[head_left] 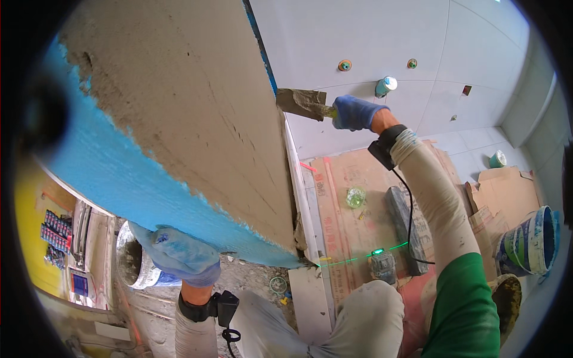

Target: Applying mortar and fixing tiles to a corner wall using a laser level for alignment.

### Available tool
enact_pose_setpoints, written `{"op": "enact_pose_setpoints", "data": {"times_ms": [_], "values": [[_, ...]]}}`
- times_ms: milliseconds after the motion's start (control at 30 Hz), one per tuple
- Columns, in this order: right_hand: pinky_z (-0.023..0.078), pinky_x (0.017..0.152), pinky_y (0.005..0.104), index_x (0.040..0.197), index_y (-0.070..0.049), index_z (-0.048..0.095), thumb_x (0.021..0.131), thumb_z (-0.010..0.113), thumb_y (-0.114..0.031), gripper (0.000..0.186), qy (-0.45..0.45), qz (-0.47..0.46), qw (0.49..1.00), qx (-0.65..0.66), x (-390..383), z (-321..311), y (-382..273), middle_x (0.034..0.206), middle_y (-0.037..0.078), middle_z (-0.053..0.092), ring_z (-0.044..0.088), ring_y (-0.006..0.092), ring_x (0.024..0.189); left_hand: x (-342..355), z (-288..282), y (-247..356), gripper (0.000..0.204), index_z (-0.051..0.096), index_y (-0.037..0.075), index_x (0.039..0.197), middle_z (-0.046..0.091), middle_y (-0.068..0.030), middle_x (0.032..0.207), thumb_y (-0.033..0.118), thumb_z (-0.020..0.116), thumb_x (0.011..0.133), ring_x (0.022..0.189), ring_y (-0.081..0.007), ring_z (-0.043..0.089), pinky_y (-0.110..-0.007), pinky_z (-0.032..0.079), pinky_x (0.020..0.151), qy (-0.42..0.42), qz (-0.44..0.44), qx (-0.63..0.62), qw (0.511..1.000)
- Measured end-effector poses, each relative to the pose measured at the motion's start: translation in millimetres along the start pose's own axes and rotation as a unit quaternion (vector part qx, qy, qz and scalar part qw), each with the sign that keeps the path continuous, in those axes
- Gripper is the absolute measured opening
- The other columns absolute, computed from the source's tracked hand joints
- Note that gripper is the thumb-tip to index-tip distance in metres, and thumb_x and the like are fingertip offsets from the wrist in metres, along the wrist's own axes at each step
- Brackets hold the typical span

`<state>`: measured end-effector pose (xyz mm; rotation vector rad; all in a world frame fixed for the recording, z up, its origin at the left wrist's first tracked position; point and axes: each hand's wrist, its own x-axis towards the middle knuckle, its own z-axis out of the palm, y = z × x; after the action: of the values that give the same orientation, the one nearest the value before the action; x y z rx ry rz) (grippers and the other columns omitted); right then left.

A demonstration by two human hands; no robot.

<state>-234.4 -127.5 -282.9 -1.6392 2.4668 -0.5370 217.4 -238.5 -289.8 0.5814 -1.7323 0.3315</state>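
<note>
My right hand (353,113), in a blue glove, is closed round the handle of a putty knife (303,102). Grey-brown mortar coats its broad blade, which meets the upright edge of the wall in front of me. Wet mortar (179,101) covers most of that wall face. Along its lower left runs a bare, bright blue coated band (125,170). My left hand (185,252), also gloved in blue, is low by the bottom of this band, in front of a bucket (143,277). Its fingers are hidden or hard to make out, so its grip does not show.
Cardboard sheets (334,191) cover the floor at right, where a laser level (382,265) casts a green line. Beside it lies a long grey block (407,227). A paint-smeared bucket (525,241) stands farther right. Pipe outlets (344,65) dot the white tiled wall.
</note>
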Motion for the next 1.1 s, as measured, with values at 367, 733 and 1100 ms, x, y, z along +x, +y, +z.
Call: {"op": "enact_pose_setpoints", "data": {"times_ms": [367, 733, 1100], "values": [[0.047, 0.044, 0.0353, 0.092, 0.005, 0.070, 0.078, 0.062, -0.011, 0.022, -0.147, 0.030, 0.989, 0.004, -74.5, -40.7, -18.2, 0.060, 0.012, 0.064, 0.061, 0.0202, 0.048, -10.6, 1.2, 5.3, 0.070, 0.036, -0.021, 0.142, 0.048, -0.0378, 0.139, 0.041, 0.030, 0.108, 0.120, -0.0447, 0.056, -0.046, 0.047, 0.101, 0.011, -0.021, -0.012, 1.000], [0.046, 0.046, 0.0294, 0.085, -0.003, 0.070, 0.082, 0.070, -0.017, 0.015, -0.238, -0.011, 0.970, 0.049, -167.0, -43.4, -27.0, 0.062, 0.002, 0.064, 0.059, 0.0121, 0.051, 5.8, -6.2, 17.3, 0.069, 0.038, -0.022, 0.140, 0.048, -0.0378, 0.139, 0.039, 0.032, 0.108, 0.120, -0.0446, 0.056, -0.045, 0.048, 0.100, 0.032, -0.026, -0.017, 0.999], [0.042, 0.044, 0.0259, 0.093, 0.001, 0.072, 0.077, 0.075, -0.015, 0.023, -0.395, 0.174, 0.818, 0.380, -292.9, -33.9, -32.8, 0.066, 0.005, 0.066, 0.057, 0.0109, 0.049, 23.2, -23.0, 17.0, 0.057, 0.046, -0.013, 0.139, 0.055, -0.0299, 0.137, 0.035, 0.047, 0.106, 0.117, -0.0429, 0.059, -0.043, 0.048, 0.100, -0.024, -0.035, 0.014, 0.999]]}}
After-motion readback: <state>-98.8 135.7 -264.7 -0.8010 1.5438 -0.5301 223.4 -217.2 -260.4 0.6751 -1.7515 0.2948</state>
